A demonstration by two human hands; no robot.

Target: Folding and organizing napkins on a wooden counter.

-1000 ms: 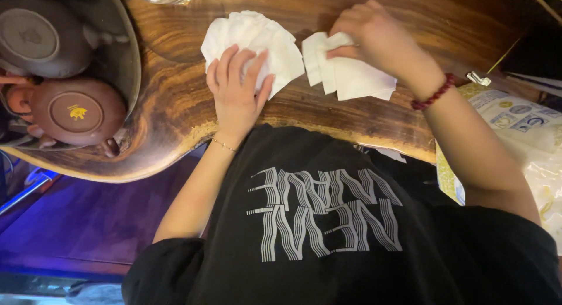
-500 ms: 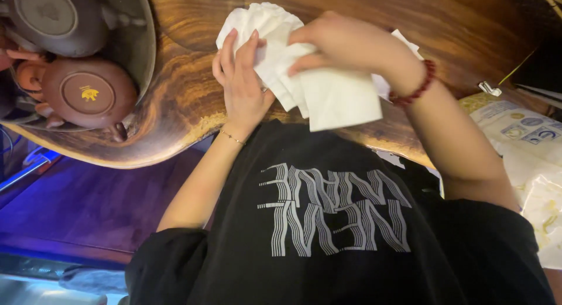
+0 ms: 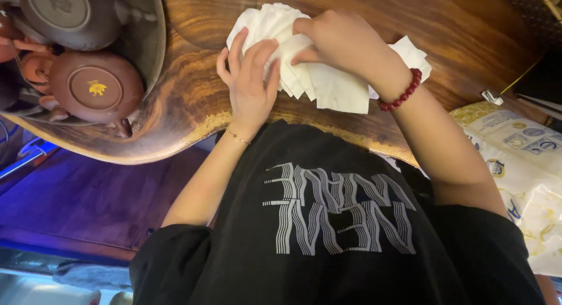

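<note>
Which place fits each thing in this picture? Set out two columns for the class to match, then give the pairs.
Things:
1. white napkins
2. red bead bracelet
3. brown teapot
4. yellow and white bag

Places:
A. far left, upside down in a dark bowl
B. under both hands on the wooden table
C. right edge, beside the table
D. around the right wrist

Pairs: 1-B, 2-D, 3-A, 4-C. The left hand lies flat on the napkins; the right hand pinches one.
</note>
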